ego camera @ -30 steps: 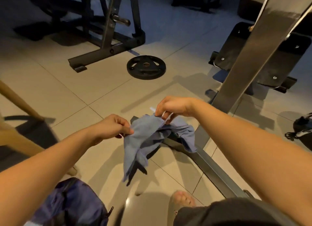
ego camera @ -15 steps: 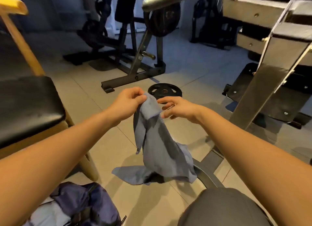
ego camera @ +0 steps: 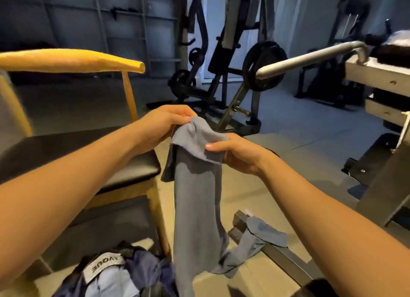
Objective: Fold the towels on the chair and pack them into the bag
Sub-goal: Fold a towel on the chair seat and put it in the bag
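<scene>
Hanging in the middle of the frame, a blue-grey towel [ego camera: 197,197] is held up by its top edge between both hands. It drops in a long narrow column, doubled over at the top so that a lighter flap folds down over a darker layer. Its lower end reaches the tiled floor [ego camera: 295,141] at lower centre, where it lies crumpled, and part of it drapes over the end of a dark metal floor bar [ego camera: 286,260].

The left hand [ego camera: 164,125] is closed on the upper left corner of the towel, with the cloth pinched between thumb and curled fingers. The right hand [ego camera: 237,152] grips the folded flap just to the right and slightly lower; its thumb lies flat across the front of the cloth and its fingers are behind it. The two hands are close together but do not touch.

At the bottom left an open navy bag [ego camera: 150,268] sits on the floor, just beside the hanging towel. It shows a pale blue cloth inside and a white label with dark lettering. Behind it, filling the left of the frame, stands a wooden chair [ego camera: 137,166] with a black padded seat and a curved yellow backrest.

Farther back, at upper centre, a dark weight machine [ego camera: 221,59] carries a black weight plate [ego camera: 264,66]. A silver bar [ego camera: 310,57] reaches in from a pale bench frame at the upper right.
</scene>
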The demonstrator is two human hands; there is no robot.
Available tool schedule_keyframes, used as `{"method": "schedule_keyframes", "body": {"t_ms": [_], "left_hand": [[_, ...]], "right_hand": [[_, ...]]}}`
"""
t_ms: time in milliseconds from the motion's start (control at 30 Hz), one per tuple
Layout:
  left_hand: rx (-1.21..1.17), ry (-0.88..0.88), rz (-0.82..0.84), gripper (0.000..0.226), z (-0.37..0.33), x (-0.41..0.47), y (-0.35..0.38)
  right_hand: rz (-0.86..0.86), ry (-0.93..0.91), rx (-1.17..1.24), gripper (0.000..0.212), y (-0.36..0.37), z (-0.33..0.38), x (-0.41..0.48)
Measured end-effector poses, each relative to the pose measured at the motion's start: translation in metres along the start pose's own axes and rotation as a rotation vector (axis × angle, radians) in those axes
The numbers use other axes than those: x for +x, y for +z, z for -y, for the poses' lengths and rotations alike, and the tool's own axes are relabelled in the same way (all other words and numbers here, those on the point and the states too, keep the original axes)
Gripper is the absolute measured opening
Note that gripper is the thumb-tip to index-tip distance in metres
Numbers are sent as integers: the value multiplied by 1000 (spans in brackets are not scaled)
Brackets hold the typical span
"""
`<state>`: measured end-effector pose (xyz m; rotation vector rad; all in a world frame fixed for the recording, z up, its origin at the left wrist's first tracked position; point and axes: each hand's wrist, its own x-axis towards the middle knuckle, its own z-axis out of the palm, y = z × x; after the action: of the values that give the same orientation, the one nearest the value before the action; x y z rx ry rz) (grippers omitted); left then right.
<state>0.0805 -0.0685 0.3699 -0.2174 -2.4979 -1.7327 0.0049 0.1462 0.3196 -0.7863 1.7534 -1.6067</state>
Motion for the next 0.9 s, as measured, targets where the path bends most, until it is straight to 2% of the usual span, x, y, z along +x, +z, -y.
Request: {"method": "schedule_keyframes", "body": {"t_ms": [67,167,267,333,400,467,500,600,733,900], "left_hand": [[-4,-76,-126,19,8,-8,-21],[-44,-213,-235,20,32,-23,-42],[120,-320,-254,19,63,-36,-46],[334,-303,-355,13,79,-44,-42],[393,-157,-461,8,85,-59,-33],[331,-4,-378,15,81,-77,-20],[315,17,-326,21,79,-84,-13],[331,-41,-358,31,82,-93,-4],[228,-103,-455,9,89,-93,-8],[112,-105,-408,9,86,-101,-33]], "right_hand": [[1,-35,11,10,8,7,3],[-32,-74,-124,17,20,10,11],[-60,-87,-131,18,43,6,25],[-121,-59,-170,18,60,2,35],[-186,-33,-276,19,75,1,44],[-209,-46,-365,21,89,2,53],[-211,-60,-400,22,95,4,58],[-198,-107,-468,21,111,8,66],[-160,-125,-460,21,117,11,69],[-106,-38,-370,27,111,1,68]]}}
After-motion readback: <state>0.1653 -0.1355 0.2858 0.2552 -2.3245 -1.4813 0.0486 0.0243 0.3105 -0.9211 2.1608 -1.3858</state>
